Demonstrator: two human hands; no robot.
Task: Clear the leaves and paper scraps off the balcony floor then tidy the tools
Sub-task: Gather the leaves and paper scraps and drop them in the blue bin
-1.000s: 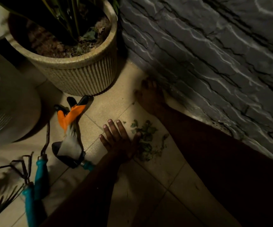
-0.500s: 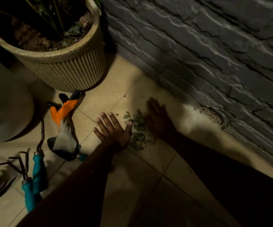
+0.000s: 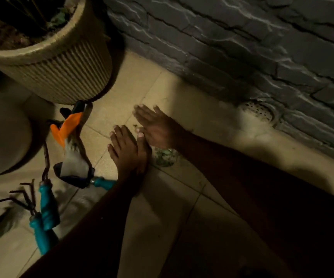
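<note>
Sweeping in across the balcony floor [image 3: 162, 213], a person's right hand [image 3: 158, 128] is closing on the left hand [image 3: 129, 151], which is lying flat on the tile with its fingers straight and together, serving as a stop. A second ago the right hand was reaching up by the stone wall [image 3: 232, 47], well apart from the left. Now it is arriving with its fingers straight and its thumb side meeting the left thumb. Neither hand is gripping anything.

The leaves [image 3: 165, 156], which were lying loosely scattered beside the left hand, are now bunching into a tighter heap on the floor just behind the two palms, partly hidden by the right wrist. The gathering is looking close to done and a scoop-up is likely coming, though the heap is not yet lifted and no paper scraps are showing.

The tools are waiting to the left, near the ribbed plant pot [image 3: 65, 73]: an orange and white glove [image 3: 71, 141] lying over a trowel [image 3: 101, 182], and two teal-handled hand tools [image 3: 46, 205], blurred. A floor drain [image 3: 260, 111] is sitting at the foot of the wall, where stray bits could be escaping.
</note>
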